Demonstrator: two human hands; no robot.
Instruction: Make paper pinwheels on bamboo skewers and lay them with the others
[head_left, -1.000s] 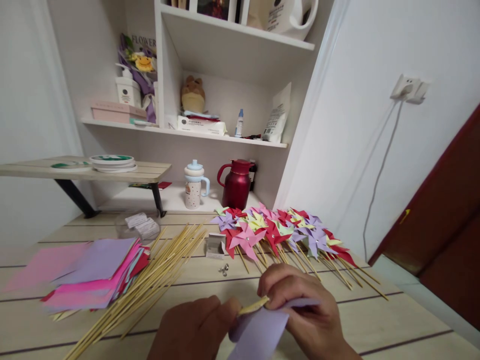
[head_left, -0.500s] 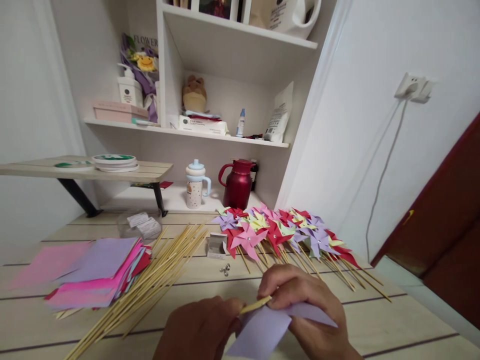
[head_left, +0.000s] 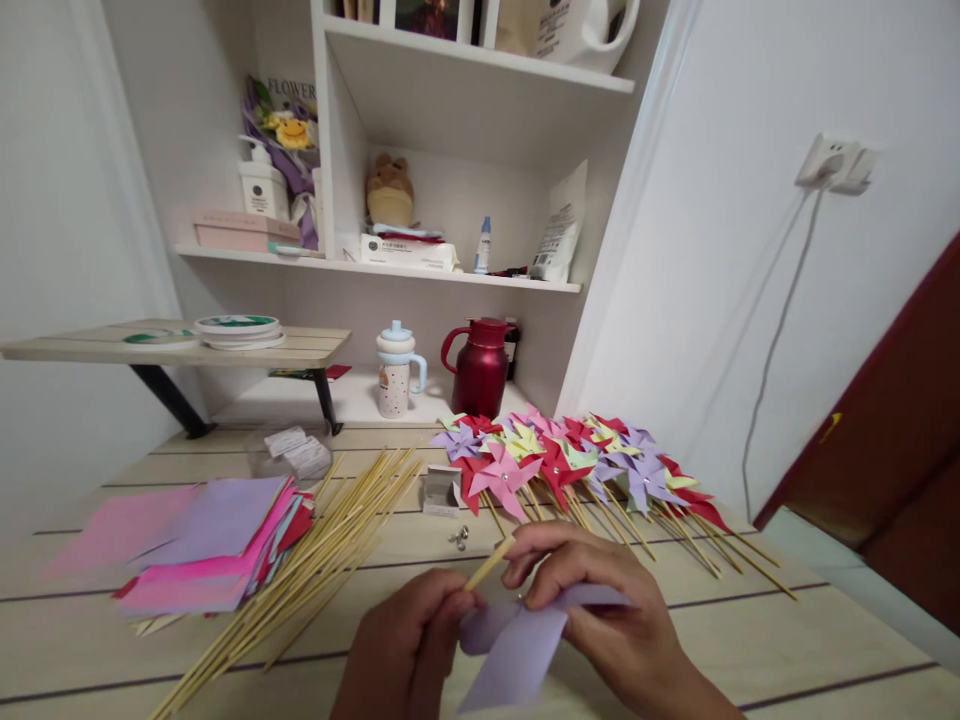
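Observation:
My left hand [head_left: 409, 635] is closed around a bamboo stick [head_left: 491, 562], whose end points up and to the right, near my right fingertips. In my right hand [head_left: 615, 610] a purple paper pinwheel [head_left: 519, 662] is pinched, its blades curling out on both sides of the fingers. A small shiny spot, like a pin head, shows at the paper beside my right fingertips. Just beyond the hands lie several metal pins [head_left: 459, 538] and a small open box [head_left: 441, 492]. Whether the stick touches the paper is hard to tell.
Finished pinwheels [head_left: 559, 465] on sticks lie behind my right hand. To the left are loose bamboo sticks [head_left: 322, 565] and stacked coloured paper [head_left: 214, 520]. A clear container [head_left: 289, 452], a cup [head_left: 394, 375] and a red jug [head_left: 480, 370] stand farther back, near a small raised table [head_left: 315, 345].
The stick has tilted more upright in my left hand, with its end higher. My right fingers have shifted on the purple paper, and the small shiny spot now shows.

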